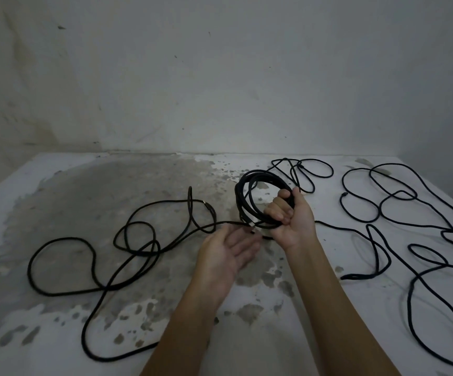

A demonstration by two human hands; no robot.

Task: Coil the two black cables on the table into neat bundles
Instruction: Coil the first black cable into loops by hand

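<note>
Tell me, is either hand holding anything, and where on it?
The right hand grips the half-wound coil of black cable at its lower right edge, fingers curled round the loops. The left hand lies open, gripping nothing.

The left cable (29, 270) sprawls over the left half of the table (274, 335), its coil (240, 202) above the middle. The right cable (409, 299) lies across the right half, before the wall (220, 77).

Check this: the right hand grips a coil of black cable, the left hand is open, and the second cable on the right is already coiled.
Wrong on the second cable: the head view shows it in loose loops on the table, not coiled. The right hand does grip the coil; the left hand is open.
</note>
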